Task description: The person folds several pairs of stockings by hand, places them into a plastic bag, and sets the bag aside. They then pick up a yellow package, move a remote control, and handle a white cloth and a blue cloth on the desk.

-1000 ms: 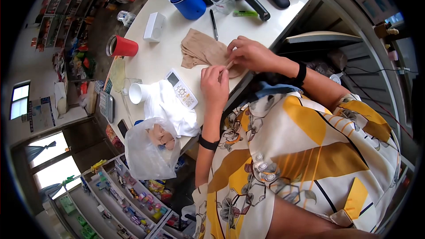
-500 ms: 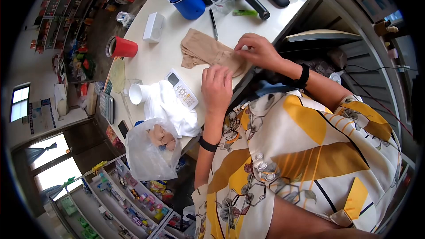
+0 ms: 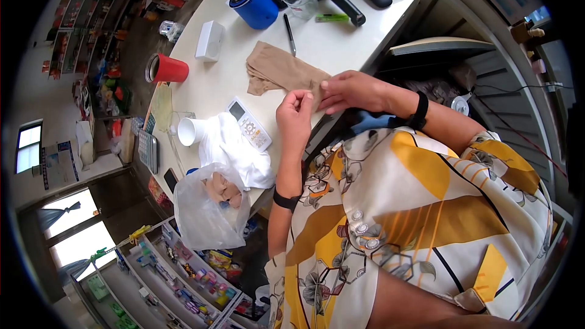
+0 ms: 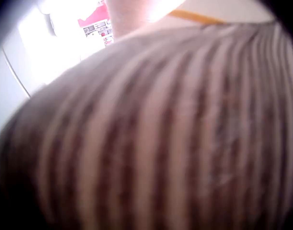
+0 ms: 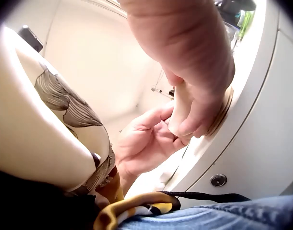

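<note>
A folded beige cloth (image 3: 277, 67) lies on the white table, its near end raised between the two hands at the edge. My left hand (image 3: 294, 116), fingers curled, pinches that end. From the other side my right hand (image 3: 356, 91) grips it between thumb and fingers. In the right wrist view, the right hand (image 5: 189, 52) hangs over the raised cloth (image 5: 181, 109), and the left hand (image 5: 146, 143) has its palm turned up beside it. A blurred striped surface (image 4: 156, 129) covers most of the left wrist view; no left fingers can be made out there.
Beyond the cloth are a pen (image 3: 289, 35), blue canister (image 3: 255, 7), clear cup (image 3: 301, 1) and scanner (image 3: 345, 5). Leftward stand a white box (image 3: 209, 41) and red cup (image 3: 167, 68). A remote (image 3: 248, 123), white cloth (image 3: 234, 152) and plastic bag (image 3: 210, 219) lie nearer.
The right hand has turned and come down closer to the left. The left fingers have curled in more, and the cloth's near end is now raised between both hands.
</note>
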`<state>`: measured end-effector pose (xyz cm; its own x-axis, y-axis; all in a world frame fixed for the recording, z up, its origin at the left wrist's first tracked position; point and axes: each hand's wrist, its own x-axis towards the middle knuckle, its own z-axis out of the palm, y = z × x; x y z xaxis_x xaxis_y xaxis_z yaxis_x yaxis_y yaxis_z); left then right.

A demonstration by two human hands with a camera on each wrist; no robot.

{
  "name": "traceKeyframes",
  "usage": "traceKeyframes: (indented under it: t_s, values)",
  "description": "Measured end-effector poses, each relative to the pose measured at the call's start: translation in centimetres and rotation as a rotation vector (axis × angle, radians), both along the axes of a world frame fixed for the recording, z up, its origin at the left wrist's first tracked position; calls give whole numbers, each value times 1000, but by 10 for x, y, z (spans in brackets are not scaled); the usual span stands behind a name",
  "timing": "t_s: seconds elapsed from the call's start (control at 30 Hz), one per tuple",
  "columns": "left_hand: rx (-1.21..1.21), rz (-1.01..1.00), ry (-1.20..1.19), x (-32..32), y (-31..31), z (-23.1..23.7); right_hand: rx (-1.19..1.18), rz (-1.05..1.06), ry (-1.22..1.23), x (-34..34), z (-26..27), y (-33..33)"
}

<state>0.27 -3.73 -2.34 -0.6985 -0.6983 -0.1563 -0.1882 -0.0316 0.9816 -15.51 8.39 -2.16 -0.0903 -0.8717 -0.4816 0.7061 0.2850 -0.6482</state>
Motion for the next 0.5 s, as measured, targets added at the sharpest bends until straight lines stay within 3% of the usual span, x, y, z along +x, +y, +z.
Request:
traceKeyframes:
  t_s: [0.1,0.3,0.4,0.5]
  values:
    - [35,-100,-31,4,9,1,-79,-4,18,1,-11,1]
    - [-214,42,63,14,9,16,-163,-102,-56,1,-2,2]
    - [-307,19,55,14,10,26,-249,-111,-79,4,7,2]
    - [-37,22,122,11,12,32,-287,-79,-32,8,11,3]
